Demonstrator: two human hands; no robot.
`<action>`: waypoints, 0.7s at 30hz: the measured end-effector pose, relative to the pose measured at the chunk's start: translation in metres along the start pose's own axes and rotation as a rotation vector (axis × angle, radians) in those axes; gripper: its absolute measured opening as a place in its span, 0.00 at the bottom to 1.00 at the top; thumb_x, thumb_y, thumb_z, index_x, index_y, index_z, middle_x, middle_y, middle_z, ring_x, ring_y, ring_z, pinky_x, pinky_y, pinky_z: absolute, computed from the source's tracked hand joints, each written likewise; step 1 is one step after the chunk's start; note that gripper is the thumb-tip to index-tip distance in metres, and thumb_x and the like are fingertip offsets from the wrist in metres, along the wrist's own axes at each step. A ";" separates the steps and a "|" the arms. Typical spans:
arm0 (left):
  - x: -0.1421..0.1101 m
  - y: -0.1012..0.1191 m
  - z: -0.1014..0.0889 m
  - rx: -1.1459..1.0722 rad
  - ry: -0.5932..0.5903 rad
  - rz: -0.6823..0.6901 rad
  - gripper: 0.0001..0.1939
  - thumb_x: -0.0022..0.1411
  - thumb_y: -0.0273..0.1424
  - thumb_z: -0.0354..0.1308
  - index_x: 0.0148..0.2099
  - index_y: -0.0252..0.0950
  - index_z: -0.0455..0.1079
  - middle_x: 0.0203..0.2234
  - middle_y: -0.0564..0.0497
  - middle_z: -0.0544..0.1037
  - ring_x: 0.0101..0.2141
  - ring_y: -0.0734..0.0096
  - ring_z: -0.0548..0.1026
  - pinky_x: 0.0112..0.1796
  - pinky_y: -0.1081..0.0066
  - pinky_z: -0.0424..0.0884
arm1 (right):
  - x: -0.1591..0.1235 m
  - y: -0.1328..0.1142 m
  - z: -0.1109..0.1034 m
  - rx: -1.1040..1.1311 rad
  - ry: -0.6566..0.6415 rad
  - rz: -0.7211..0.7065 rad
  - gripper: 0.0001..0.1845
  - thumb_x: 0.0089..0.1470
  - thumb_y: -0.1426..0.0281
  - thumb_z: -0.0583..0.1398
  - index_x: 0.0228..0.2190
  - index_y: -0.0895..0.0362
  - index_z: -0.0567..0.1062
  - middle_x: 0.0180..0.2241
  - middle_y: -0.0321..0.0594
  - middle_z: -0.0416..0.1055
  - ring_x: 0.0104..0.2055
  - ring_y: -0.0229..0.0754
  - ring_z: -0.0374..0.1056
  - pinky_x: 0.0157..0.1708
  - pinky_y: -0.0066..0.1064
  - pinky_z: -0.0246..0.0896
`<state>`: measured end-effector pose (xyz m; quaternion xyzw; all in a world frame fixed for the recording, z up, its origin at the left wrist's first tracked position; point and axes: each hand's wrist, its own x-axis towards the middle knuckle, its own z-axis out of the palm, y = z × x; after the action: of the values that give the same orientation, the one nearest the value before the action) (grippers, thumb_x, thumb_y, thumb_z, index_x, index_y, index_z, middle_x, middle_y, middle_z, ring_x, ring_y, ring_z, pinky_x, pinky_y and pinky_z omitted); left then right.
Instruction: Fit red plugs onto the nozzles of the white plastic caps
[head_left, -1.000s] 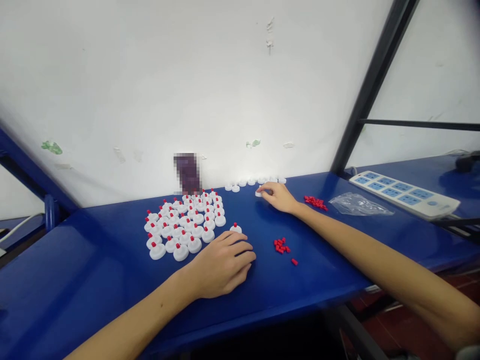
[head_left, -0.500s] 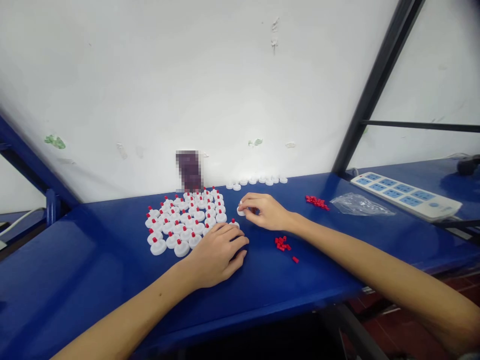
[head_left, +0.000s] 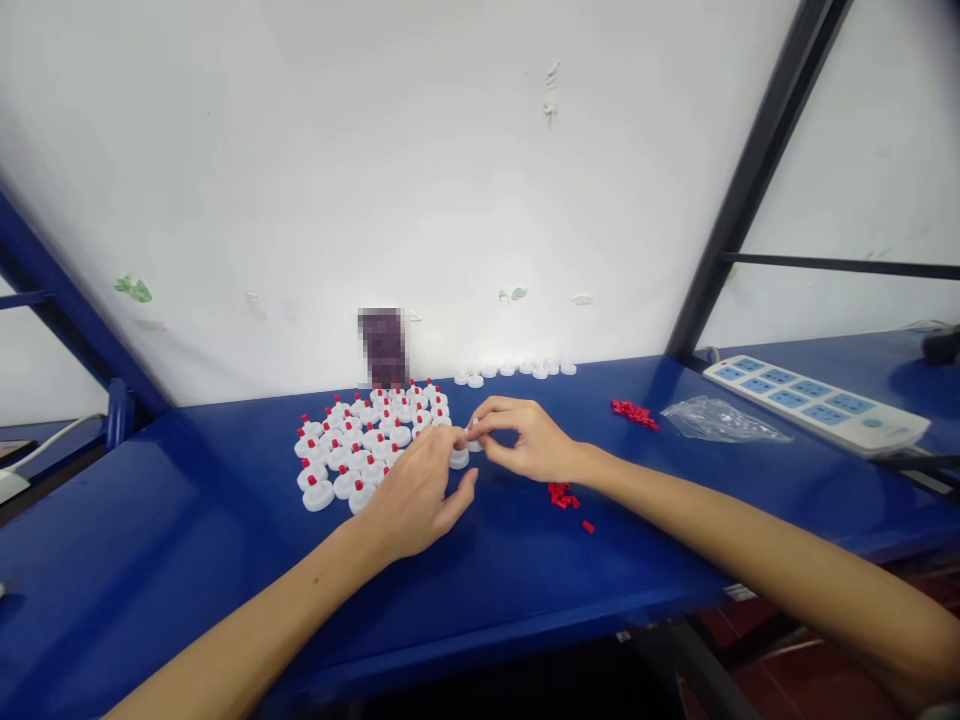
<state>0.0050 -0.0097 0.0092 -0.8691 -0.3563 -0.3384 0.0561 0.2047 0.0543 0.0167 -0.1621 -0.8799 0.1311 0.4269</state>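
Note:
My left hand [head_left: 424, 492] reaches over the near right side of a group of white round caps with red tips [head_left: 317, 494]. Its thumb is held apart, and its bent fingers meet the fingertips of my right hand. A white cap [head_left: 459, 459] sits on the table just under the left fingertips. My right hand [head_left: 531, 440] pinches another white cap [head_left: 475, 443] between thumb and forefinger. The fingers partly cover this cap, so its tip is hard to see. Small red tips [head_left: 561, 495] lie in a loose pile near the right wrist.
Plain white caps [head_left: 508, 369] line the wall. Farther right are more red tips [head_left: 634, 414], a clear plastic bag [head_left: 724, 420] and a power strip [head_left: 817, 402]. A blurred dark object [head_left: 385, 348] stands against the wall on the blue table [head_left: 525, 580].
My left hand has lifted and its fingers have curled towards my right fingertips. The right hand has come slightly left and nearer with the white cap. The view has tilted a little.

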 end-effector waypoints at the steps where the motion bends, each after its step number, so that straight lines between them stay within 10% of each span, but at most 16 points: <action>1: 0.001 0.000 -0.001 0.004 0.036 0.006 0.12 0.66 0.28 0.51 0.51 0.36 0.59 0.40 0.44 0.70 0.39 0.60 0.71 0.41 0.59 0.72 | 0.000 -0.004 0.002 0.038 0.009 0.008 0.11 0.53 0.78 0.58 0.34 0.55 0.79 0.37 0.40 0.75 0.37 0.39 0.72 0.38 0.31 0.68; 13: -0.001 -0.002 -0.009 0.075 -0.015 0.017 0.24 0.70 0.30 0.48 0.66 0.36 0.51 0.48 0.41 0.75 0.45 0.55 0.73 0.46 0.55 0.70 | 0.001 -0.016 -0.010 -0.041 -0.167 -0.038 0.11 0.57 0.77 0.54 0.39 0.56 0.73 0.36 0.39 0.74 0.34 0.38 0.69 0.37 0.30 0.64; 21: 0.006 -0.003 -0.011 0.281 -0.097 0.416 0.16 0.68 0.29 0.48 0.55 0.31 0.67 0.30 0.47 0.73 0.31 0.61 0.70 0.35 0.61 0.67 | -0.049 0.019 -0.047 -0.052 -0.216 0.373 0.05 0.55 0.75 0.54 0.31 0.54 0.62 0.22 0.29 0.60 0.23 0.35 0.54 0.26 0.27 0.51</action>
<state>0.0001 -0.0073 0.0209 -0.9227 -0.2155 -0.2245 0.2275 0.2743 0.0566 0.0028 -0.3180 -0.8785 0.2018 0.2940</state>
